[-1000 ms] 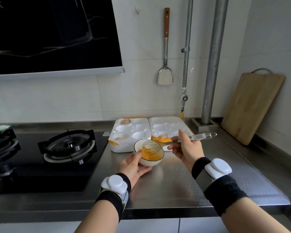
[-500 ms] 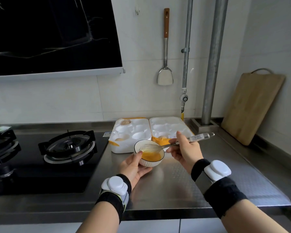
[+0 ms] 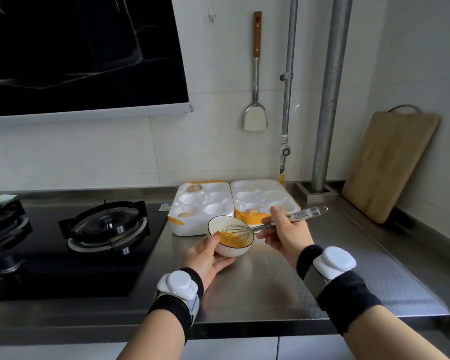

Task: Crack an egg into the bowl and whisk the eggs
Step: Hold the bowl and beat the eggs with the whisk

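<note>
Between right fingers [image 3: 275, 216], whisk [image 3: 304, 214], dipping into bowl [image 3: 227, 252]

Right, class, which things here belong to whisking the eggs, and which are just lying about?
In the job: bowl of beaten egg, held by the left hand; whisk, gripped by the right hand; egg carton behind.
Lying about: hanging spatula; leaning chopping board; gas hob.
</note>
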